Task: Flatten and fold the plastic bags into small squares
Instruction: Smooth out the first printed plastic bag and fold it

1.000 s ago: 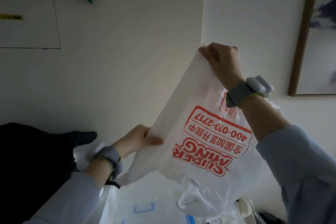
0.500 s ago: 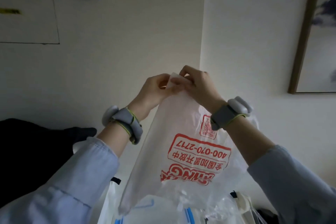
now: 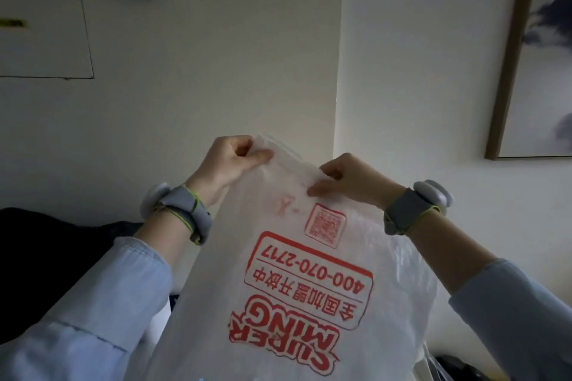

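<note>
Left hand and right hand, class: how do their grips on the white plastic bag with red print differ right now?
The left hand sits higher than the right hand. The left hand grips the top left corner of the white plastic bag with red print; the right hand pinches the top edge further right, lower down. Both pinch the bag with curled fingers, holding it hanging in the air, and both wrists wear grey bands.
</note>
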A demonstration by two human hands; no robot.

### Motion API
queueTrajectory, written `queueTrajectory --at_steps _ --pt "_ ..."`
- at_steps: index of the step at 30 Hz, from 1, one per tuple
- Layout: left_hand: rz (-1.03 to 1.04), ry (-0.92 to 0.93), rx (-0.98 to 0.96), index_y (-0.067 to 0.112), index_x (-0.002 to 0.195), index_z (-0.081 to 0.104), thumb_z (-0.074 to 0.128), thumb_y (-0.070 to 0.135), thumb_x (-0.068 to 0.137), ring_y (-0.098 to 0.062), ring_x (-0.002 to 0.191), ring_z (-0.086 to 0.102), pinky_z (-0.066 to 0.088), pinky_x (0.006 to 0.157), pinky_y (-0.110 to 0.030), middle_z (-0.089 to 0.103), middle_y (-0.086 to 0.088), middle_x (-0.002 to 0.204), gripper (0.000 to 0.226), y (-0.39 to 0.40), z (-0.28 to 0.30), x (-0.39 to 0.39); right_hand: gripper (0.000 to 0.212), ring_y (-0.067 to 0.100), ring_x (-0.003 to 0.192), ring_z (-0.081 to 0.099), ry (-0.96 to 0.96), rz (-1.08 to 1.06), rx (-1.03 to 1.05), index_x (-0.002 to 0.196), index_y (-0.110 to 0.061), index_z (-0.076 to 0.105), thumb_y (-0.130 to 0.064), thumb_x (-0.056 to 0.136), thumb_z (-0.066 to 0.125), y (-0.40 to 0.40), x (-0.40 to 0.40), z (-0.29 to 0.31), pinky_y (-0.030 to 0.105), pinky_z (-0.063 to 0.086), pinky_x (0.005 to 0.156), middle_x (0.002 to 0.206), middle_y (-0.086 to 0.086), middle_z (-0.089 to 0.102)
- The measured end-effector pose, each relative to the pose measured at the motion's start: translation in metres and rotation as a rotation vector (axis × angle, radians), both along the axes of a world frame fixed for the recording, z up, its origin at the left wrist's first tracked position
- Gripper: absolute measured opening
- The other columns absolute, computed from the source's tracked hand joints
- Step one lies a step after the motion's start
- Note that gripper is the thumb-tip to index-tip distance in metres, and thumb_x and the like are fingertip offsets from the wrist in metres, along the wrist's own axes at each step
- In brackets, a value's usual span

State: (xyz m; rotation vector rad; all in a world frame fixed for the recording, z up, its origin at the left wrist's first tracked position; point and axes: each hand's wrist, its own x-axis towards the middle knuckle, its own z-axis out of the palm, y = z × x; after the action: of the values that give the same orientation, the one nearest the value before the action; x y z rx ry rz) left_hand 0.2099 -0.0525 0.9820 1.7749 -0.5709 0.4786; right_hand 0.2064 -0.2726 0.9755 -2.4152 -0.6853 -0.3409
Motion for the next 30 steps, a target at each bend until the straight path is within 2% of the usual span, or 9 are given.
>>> queueTrajectory --at_steps 4,7,10,13,16,18,22,26,30 --pt "0.161 0.009 -0.118 -0.018 0.096 0.056 0.069 0.015 0.080 -0.023 0.078 0.047 0.037 0.071 -0.037 0.053 -0.014 0.083 0.039 0.063 -0.001 0.013 0.029 0.002 0.040 0.045 0.090 -0.084 -0.086 0.054 -0.012 0.059 -0.022 0.077 0.073 -0.036 0.005 -0.006 0.015 0.036 0.045 0.043 -0.010 0.052" --pt "0.276 0.060 -0.097 -0.017 0.094 0.056 0.069 0.020 0.080 -0.023 0.076 0.049 0.039 0.066 -0.032 0.054 -0.014 0.083 0.041 0.107 -0.012 0.019 0.021 0.007 0.046 0.061 0.207 -0.080 -0.005 0.061 -0.007 0.066 -0.012 0.080 0.069 -0.062 0.003 -0.008 0.016 0.047 0.050 0.050 -0.004 0.066" --pt "0.301 0.084 -0.081 -0.009 0.085 0.057 0.064 0.017 0.085 -0.021 0.071 0.050 0.038 0.058 -0.029 0.054 -0.014 0.077 0.027 0.118 -0.021 0.016 0.018 0.009 0.048 0.060 0.087 -0.115 0.223 0.065 -0.004 0.067 -0.012 0.081 0.068 -0.063 0.011 -0.010 0.017 0.050 0.052 0.053 0.000 0.065" --pt "0.274 0.020 -0.093 0.014 0.062 0.041 0.062 0.016 0.086 -0.016 0.060 0.037 0.028 0.055 -0.028 0.039 -0.004 0.064 0.032 0.103 -0.012 0.012 0.010 0.019 0.080 0.061 0.162 -0.097 0.499 0.089 -0.012 0.066 -0.020 0.082 0.066 -0.045 0.020 -0.018 0.032 0.052 0.079 0.085 0.006 0.066" --pt "0.165 -0.001 -0.087 0.017 0.060 0.038 0.061 0.010 0.086 -0.013 0.059 0.038 0.030 0.058 -0.026 0.040 -0.001 0.061 0.035 0.086 0.005 0.009 0.061 0.016 0.118 0.044 0.372 -0.050 0.341 0.135 -0.022 0.037 -0.028 0.082 0.066 -0.021 0.029 -0.049 0.032 0.035 0.100 0.129 -0.006 0.043" --pt "0.106 -0.015 -0.059 0.019 0.056 0.042 0.061 0.009 0.085 -0.008 0.055 0.043 0.034 0.058 -0.024 0.047 0.006 0.055 0.036 0.082 0.014 0.006 0.077 0.016 0.126 0.038 0.398 -0.045 0.383 0.141 -0.022 0.028 -0.027 0.078 0.071 -0.005 0.037 -0.070 0.032 0.033 0.104 0.135 -0.008 0.036" --pt "0.041 -0.066 -0.098 0.006 0.072 0.052 0.064 0.016 0.079 -0.009 0.060 0.049 0.040 0.061 -0.023 0.053 0.005 0.060 0.017 0.079 0.026 -0.004 0.069 0.022 0.116 0.052 0.430 0.007 0.744 0.134 -0.013 0.040 -0.013 0.074 0.074 0.001 0.052 -0.086 0.043 0.039 0.105 0.127 0.004 0.054" --pt "0.099 -0.037 -0.171 0.003 0.085 0.057 0.076 0.035 0.067 -0.020 0.077 0.051 0.040 0.073 -0.034 0.053 -0.010 0.081 0.041 0.102 0.021 0.001 0.029 0.026 0.111 0.056 0.423 0.110 1.035 0.107 0.000 0.062 -0.013 0.081 0.063 -0.001 0.050 -0.077 0.046 0.034 0.109 0.112 0.010 0.064" --pt "0.563 -0.051 0.147 0.005 0.122 0.047 0.069 0.027 0.080 -0.026 0.107 0.053 0.038 0.083 -0.029 0.052 -0.008 0.112 0.052 0.110 0.004 0.014 0.012 0.022 0.073 0.064 0.197 0.048 1.086 0.090 -0.005 0.060 -0.015 0.091 0.054 0.011 0.038 -0.045 0.035 0.055 0.073 0.086 0.012 0.064"
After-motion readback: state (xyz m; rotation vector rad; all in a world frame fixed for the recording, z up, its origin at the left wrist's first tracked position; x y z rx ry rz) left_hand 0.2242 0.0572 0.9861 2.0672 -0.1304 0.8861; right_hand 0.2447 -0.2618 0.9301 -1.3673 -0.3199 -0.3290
